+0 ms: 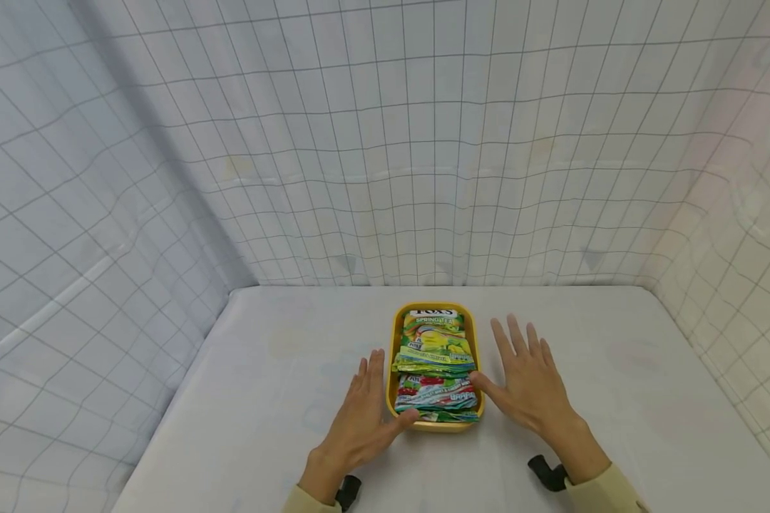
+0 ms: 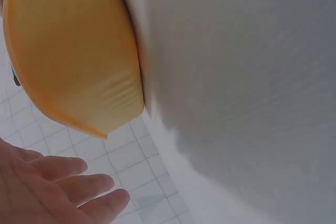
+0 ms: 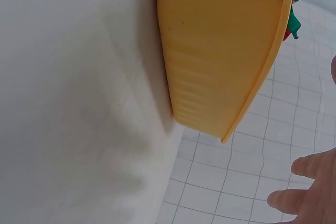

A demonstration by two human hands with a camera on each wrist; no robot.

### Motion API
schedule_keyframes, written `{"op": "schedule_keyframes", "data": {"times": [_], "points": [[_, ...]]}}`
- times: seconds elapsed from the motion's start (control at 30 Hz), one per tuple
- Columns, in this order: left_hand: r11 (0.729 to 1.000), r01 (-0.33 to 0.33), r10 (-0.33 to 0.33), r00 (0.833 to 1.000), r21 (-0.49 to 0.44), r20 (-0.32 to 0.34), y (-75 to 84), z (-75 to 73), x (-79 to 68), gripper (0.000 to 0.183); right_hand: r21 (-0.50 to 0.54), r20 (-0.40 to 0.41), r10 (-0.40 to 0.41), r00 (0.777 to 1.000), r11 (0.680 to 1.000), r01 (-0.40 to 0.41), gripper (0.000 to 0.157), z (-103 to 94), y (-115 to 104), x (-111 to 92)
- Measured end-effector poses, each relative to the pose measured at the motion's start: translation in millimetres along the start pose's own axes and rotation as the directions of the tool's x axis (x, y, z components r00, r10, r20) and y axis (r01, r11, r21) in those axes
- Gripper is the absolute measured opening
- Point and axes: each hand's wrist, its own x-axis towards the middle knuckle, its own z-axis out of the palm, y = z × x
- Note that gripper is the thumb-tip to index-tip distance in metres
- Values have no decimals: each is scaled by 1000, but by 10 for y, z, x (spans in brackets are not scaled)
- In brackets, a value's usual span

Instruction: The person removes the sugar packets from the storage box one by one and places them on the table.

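A yellow plastic basket stands on the white table with candy packets in it. Toward its far end lie green-and-yellow Fox's Spring Tea packets; nearer are red, white and blue packets. My left hand is at the basket's left side, fingers straight, its thumb overlapping the near left rim. On the right side my right hand has its fingers spread, the thumb tip over the right rim. Both wrist views show the basket's smooth side wall and wall, with fingers apart from it.
The white table extends around the basket on every side. White grid-patterned curtains hang behind the table and at left and right. A black curved piece shows by the right wrist, and another black piece by the left.
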Motion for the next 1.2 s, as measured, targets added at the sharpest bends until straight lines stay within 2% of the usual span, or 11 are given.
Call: {"op": "schedule_keyframes", "data": {"times": [0.33,0.57,0.8,1.2], "points": [[997,35,-34,999,-67,16,27,18,-4,111,62,8,-2,1000,998,2,103,8,-50,68],[985,69,-66,998,-157,25,42,38,0,108,95,-3,-24,1000,995,25,101,18,-73,120],[977,91,-87,996,-193,31,56,53,-3,108,133,3,-30,1000,991,29,101,16,-104,163],[954,104,-104,994,-282,14,87,139,23,113,255,25,-21,999,967,14,97,31,-181,235]]}}
